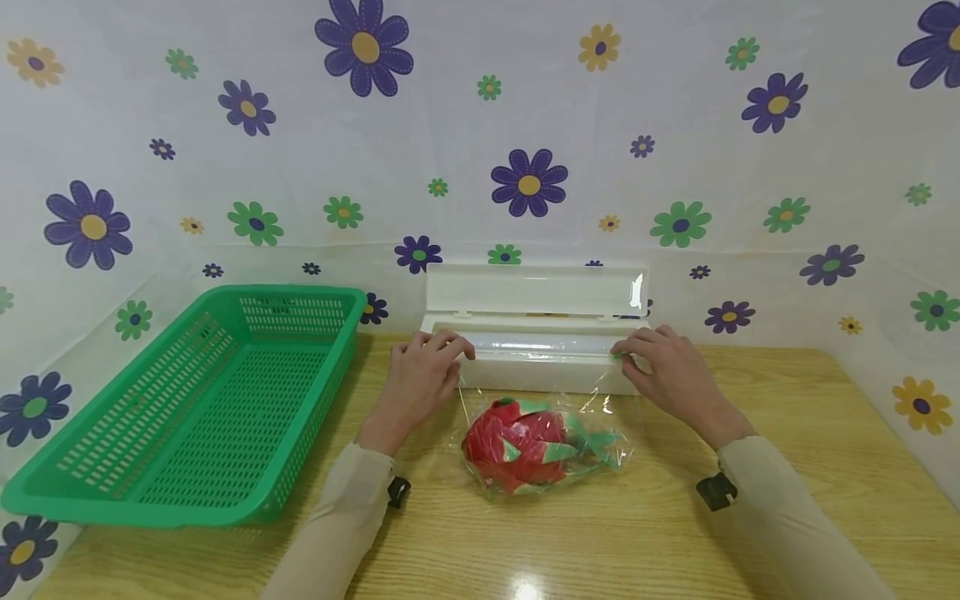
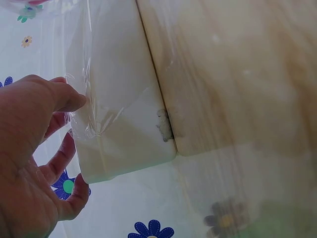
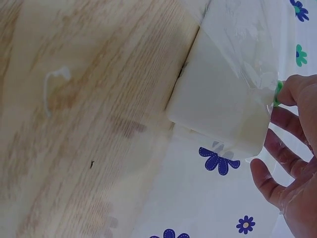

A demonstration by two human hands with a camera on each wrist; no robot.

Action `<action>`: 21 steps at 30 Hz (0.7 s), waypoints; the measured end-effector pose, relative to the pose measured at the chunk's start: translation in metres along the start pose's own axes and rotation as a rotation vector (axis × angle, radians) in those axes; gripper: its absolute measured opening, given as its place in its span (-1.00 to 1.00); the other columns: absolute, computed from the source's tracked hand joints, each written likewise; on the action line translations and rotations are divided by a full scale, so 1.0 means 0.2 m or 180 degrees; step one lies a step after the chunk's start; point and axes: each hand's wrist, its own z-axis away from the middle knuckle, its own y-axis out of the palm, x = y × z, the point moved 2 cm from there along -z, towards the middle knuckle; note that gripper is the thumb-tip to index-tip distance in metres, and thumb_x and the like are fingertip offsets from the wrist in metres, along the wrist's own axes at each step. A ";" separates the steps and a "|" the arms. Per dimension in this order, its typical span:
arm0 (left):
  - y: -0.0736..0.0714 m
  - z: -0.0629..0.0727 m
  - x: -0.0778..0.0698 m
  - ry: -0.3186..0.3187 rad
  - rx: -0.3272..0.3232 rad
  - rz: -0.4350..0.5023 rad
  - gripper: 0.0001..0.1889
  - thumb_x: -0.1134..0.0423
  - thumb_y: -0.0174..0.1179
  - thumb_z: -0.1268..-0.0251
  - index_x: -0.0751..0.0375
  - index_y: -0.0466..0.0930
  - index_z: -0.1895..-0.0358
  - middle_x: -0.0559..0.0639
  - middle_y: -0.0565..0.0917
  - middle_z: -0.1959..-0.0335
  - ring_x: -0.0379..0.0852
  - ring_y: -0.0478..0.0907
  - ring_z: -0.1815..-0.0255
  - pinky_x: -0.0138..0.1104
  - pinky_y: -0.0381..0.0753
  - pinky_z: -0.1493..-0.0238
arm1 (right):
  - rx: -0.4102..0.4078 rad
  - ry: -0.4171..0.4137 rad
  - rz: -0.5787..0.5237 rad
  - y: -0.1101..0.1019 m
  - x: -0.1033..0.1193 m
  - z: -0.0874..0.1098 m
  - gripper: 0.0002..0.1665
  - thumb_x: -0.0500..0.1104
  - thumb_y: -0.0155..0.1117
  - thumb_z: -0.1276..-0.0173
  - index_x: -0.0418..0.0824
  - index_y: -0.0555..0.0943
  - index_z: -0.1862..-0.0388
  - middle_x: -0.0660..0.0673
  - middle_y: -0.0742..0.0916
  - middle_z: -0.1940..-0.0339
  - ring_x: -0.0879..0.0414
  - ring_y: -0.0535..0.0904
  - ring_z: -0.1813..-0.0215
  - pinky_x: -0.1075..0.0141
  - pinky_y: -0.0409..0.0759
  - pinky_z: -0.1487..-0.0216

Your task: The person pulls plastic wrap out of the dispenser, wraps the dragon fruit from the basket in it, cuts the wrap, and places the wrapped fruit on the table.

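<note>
A white cling film box [image 1: 547,375] stands with its lid [image 1: 536,289] raised, a roll of clear film [image 1: 540,343] inside. Film runs from its front edge over a red dragon fruit [image 1: 517,446] with green scales, lying on the table. My left hand [image 1: 423,379] is at the box's left end; in the left wrist view its thumb and curled fingers pinch the film [image 2: 94,114] at the edge. My right hand [image 1: 671,375] is at the right end. Its thumb and forefinger pinch a small green slider [image 3: 278,92] on the box edge, its other fingers beside the end wall.
A green plastic basket [image 1: 277,492] with slotted walls stands on the left of the wooden table [image 1: 780,400]. A white cloth [image 1: 690,150] printed with flowers hangs close behind the box and along both sides.
</note>
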 end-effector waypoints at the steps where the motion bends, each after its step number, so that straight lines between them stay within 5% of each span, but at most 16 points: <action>1: 0.00 0.00 0.00 -0.0001 0.0004 0.0003 -0.80 0.28 0.17 -0.47 -0.15 0.60 0.01 -0.09 0.66 -0.12 0.21 0.59 -0.16 0.10 0.59 0.03 | -0.0008 -0.0005 0.0001 0.00 0.00 0.00 -0.85 -0.35 0.38 -0.29 -0.18 0.78 0.20 -0.12 0.83 0.22 -0.03 0.54 0.26 0.18 0.48 0.28; 21: 0.00 0.00 0.00 -0.0011 -0.0005 0.0080 -0.81 0.29 0.18 -0.46 -0.14 0.62 0.03 -0.10 0.67 -0.11 0.20 0.59 -0.14 0.12 0.57 0.00 | 0.0002 0.0049 0.0011 0.00 -0.01 0.00 -0.86 -0.33 0.38 -0.30 -0.18 0.78 0.20 -0.13 0.83 0.22 -0.06 0.58 0.22 0.13 0.54 0.25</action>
